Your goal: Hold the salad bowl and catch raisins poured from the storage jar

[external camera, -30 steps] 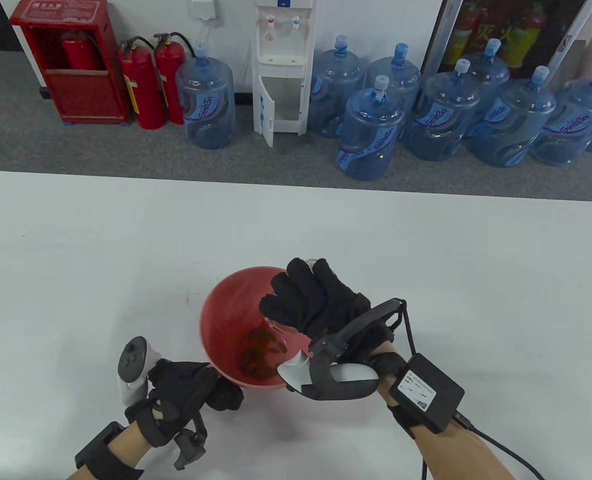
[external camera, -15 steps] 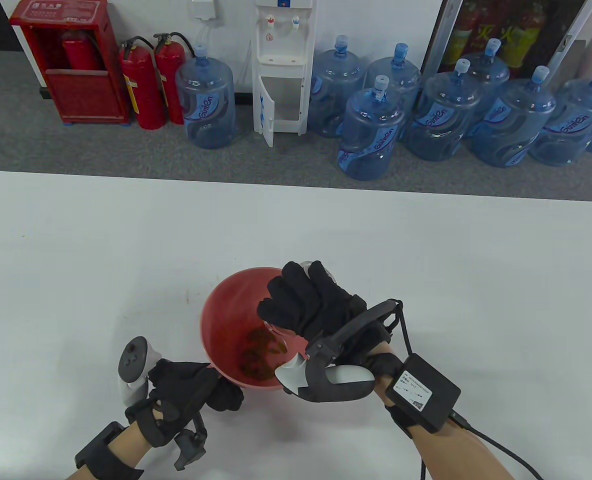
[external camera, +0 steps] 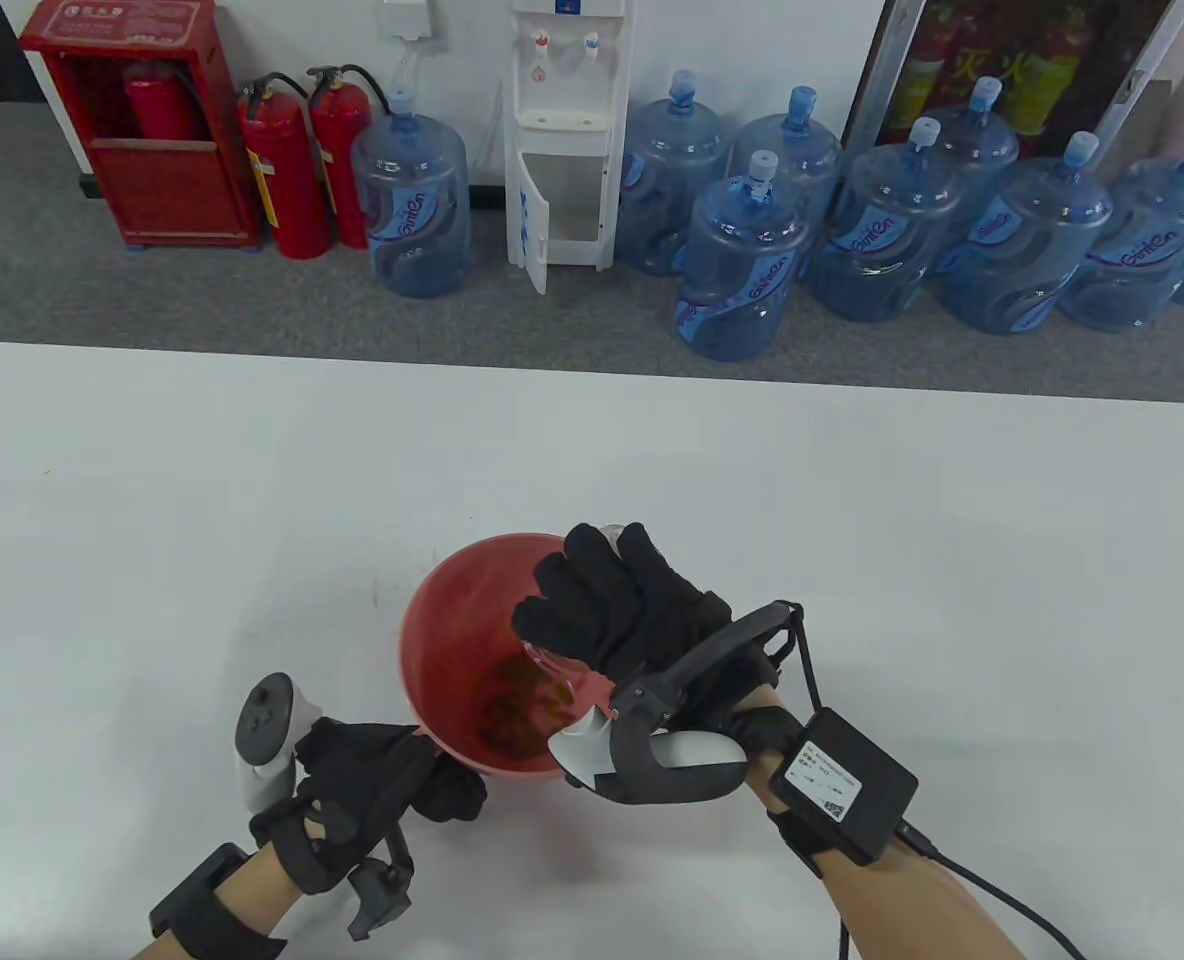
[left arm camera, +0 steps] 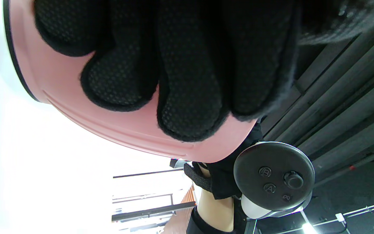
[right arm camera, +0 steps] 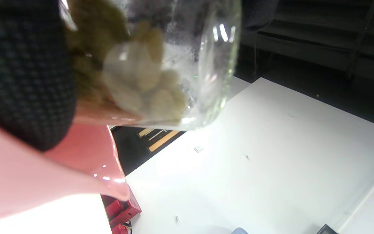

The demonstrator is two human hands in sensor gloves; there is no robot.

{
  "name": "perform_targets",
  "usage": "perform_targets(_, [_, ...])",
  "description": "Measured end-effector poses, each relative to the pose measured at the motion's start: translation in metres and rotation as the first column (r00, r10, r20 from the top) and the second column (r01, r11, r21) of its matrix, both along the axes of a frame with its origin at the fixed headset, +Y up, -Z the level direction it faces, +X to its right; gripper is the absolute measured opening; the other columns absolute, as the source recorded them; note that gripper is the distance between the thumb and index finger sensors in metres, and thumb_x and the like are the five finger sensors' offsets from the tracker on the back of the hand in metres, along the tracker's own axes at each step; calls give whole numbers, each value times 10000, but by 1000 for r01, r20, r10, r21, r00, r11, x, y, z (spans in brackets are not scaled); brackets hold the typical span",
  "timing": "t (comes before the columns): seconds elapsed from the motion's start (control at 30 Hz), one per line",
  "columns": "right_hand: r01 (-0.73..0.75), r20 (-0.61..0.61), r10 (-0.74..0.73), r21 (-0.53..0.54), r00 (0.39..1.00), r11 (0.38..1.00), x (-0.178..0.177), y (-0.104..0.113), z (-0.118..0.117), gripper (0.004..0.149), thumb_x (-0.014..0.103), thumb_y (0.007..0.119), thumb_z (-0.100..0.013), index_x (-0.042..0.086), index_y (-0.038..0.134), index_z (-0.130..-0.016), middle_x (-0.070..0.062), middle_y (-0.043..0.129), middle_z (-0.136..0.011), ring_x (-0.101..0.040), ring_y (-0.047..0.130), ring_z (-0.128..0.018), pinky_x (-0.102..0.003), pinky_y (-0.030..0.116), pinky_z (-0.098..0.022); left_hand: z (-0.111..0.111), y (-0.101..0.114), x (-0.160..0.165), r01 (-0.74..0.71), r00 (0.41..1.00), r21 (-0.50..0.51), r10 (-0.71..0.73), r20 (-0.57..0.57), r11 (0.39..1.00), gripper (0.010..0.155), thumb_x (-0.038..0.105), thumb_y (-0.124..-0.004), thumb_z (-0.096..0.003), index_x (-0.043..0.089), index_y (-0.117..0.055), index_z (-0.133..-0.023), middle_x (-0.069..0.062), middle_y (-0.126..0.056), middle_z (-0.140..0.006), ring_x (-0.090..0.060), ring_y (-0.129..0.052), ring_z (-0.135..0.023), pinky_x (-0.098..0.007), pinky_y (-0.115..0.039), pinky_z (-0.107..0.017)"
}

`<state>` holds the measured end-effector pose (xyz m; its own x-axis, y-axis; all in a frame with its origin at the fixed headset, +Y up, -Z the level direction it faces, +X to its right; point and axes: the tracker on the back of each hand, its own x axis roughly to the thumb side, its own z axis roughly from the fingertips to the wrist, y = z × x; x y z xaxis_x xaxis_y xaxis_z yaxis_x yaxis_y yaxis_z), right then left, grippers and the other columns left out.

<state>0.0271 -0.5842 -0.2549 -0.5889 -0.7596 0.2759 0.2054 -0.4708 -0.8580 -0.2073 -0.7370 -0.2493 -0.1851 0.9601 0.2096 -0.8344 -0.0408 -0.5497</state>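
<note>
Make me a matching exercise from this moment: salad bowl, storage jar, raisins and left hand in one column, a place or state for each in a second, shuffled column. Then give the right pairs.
Column one:
1. salad bowl
2. storage jar
3. raisins
4. left hand

Column two:
A. clear glass, tipped over the bowl in the right hand
B. brown heap on the bowl's floor
C. pink, tilted, open side facing the pour
D. gloved fingers pressed against the bowl's outer wall at its near-left side

Pairs: 1-C, 2-A, 3-B, 4-D
</note>
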Motion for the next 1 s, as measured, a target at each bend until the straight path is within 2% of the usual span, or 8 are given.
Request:
perform_targets(0.3, [128,14,-128,-57,992,990,10,1,-1,1032,600,1036,-154,574,375,-945,154,455,-1080,-193,543,-1019,-448,538,-759,0,0,0,-1,1000,-3,1,1,1000,418,523,-704,-414,263,-1031,-402,32,-1116,-457,-320,-1042,-510,-505,-776,-492])
perform_targets(0.5, [266,40,-263,-165,964,950,21,1,-5,1030,607,1026,-159,557,375,-956,140,461,-1082,-203,557,-1017,-453,547,-755,0,0,0,-3,1000,1,3,-1,1000,418,524,-703,-415,264,-1031,-404,33,-1115,-460,-318,-1042,-513,-504,-776,-495])
perform_targets(0.77, [345,57,-340,-195,939,918,30,-1,-12,1039,623,1002,-174,511,359,-983,106,462,-1087,-220,570,-1015,-455,566,-751,0,0,-1,-11,1000,-6,11,-12,1000,417,524,-703,-415,265,-1030,-405,34,-1113,-463,-317,-1041,-515,-503,-774,-497])
perform_targets(0.9, [468,107,-458,-294,883,834,43,-3,-21,1038,639,972,-191,481,339,-999,90,456,-1091,-226,579,-1015,-459,571,-750,-1,0,-3,-12,1000,-2,12,-21,1000,418,524,-703,-416,264,-1030,-406,34,-1113,-463,-317,-1040,-517,-503,-773,-499])
perform_targets(1.0, [586,160,-570,-351,806,730,59,-4,-28,1041,661,931,-209,440,308,-1014,74,446,-1092,-231,593,-1010,-460,578,-746,-1,0,-4,-12,1000,0,12,-28,1000,419,525,-702,-416,264,-1030,-407,35,-1112,-465,-317,-1040,-517,-502,-773,-499])
